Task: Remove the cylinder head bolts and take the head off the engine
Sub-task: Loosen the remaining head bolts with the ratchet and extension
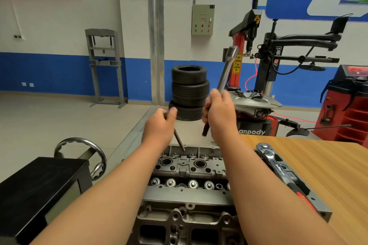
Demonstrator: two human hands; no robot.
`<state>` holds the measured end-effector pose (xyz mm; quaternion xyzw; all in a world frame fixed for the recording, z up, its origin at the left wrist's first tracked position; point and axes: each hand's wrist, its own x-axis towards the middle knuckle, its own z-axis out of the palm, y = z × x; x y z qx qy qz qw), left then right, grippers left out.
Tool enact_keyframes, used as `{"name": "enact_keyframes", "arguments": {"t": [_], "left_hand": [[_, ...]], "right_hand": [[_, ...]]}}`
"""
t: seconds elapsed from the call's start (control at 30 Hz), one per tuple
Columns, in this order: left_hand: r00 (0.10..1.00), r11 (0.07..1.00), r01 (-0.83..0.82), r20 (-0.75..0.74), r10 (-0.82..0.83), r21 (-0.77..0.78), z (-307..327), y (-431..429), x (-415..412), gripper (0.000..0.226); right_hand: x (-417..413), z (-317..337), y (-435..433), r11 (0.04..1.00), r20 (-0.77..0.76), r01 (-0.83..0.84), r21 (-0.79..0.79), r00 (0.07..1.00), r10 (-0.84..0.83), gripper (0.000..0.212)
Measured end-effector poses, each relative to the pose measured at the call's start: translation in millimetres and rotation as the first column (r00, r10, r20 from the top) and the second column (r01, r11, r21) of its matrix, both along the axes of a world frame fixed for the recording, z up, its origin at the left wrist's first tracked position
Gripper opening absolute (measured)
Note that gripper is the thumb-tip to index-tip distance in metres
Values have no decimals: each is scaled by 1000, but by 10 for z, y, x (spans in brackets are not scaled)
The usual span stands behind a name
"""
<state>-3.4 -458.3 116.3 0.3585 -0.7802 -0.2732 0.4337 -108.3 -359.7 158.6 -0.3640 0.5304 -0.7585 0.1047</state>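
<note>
Fingers of the left hand (159, 123) curl round the top of a long head bolt (179, 141) — its lower tip meets the far side of the cylinder head (189, 168), which sits on the engine just beside the wooden tabletop's (322, 167) left edge. The right hand (219, 112) wraps its fingers round a long socket wrench (227, 71) mid-shaft, tilted up above the head — a ratchet (273, 163) lies along the engine's right side.
</note>
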Motion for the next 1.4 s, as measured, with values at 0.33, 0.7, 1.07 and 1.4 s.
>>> {"name": "enact_keyframes", "arguments": {"t": [0.33,0.7,1.07,1.4], "left_hand": [[622,350,670,-752,216,655,241,144,85,30],[890,975,200,398,-220,92,144,412,-209,9],[678,920,391,671,-299,15,-196,427,-304,14],[715,935,353,637,-286,23,-208,419,-349,20]], "right_hand": [[10,-458,-91,961,-79,23,276,997,-2,22],[-47,-441,-43,931,-86,222,291,975,-205,42],[-8,-322,69,795,-271,206,570,961,-55,34],[-86,-84,55,969,-44,166,184,986,-160,24]]}}
